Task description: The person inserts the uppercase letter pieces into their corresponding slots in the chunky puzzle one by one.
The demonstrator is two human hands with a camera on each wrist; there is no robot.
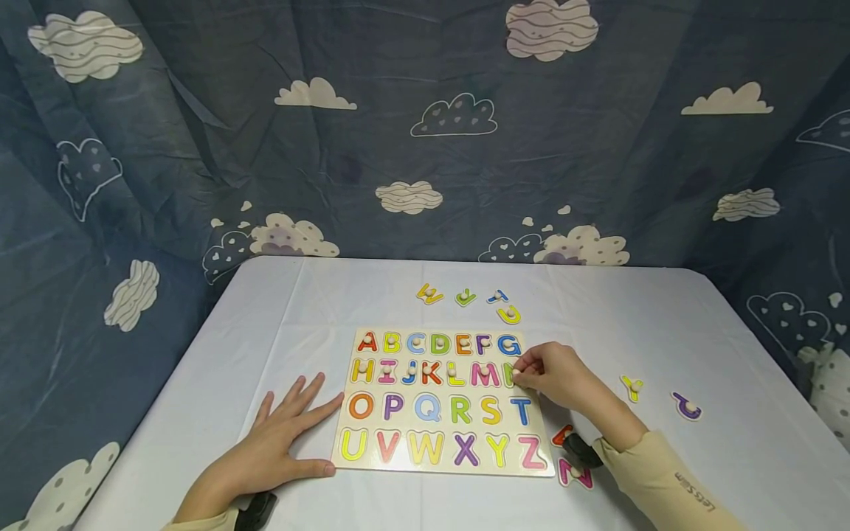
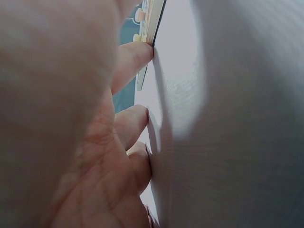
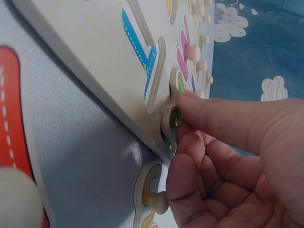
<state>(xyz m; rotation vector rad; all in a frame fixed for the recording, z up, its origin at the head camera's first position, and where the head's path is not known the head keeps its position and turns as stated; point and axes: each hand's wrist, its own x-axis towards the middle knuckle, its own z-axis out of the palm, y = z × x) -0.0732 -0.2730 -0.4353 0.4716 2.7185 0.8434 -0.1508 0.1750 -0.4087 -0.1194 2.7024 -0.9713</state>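
Observation:
A wooden alphabet puzzle board (image 1: 412,428) lies flat, its top two rows filled with knobbed letters from A to M. At the right end of the second row, my right hand (image 1: 558,377) pinches the green letter N piece (image 3: 181,81) between thumb and fingers. The piece sits over its recess, slightly raised along one edge, and the fingers partly cover it. My left hand (image 1: 282,446) lies spread on the table at the board's left side, thumb and index fingertip against the edge. Lower recesses show printed letters from O to Z, without knobs.
Behind the board lie a yellow W (image 1: 429,294), a green letter (image 1: 465,297), a blue letter (image 1: 497,296) and a yellow U (image 1: 509,315). To the right are a yellow Y (image 1: 632,387) and a purple letter (image 1: 686,406). A red piece (image 1: 561,435) and a magenta piece (image 1: 575,474) lie near the right wrist.

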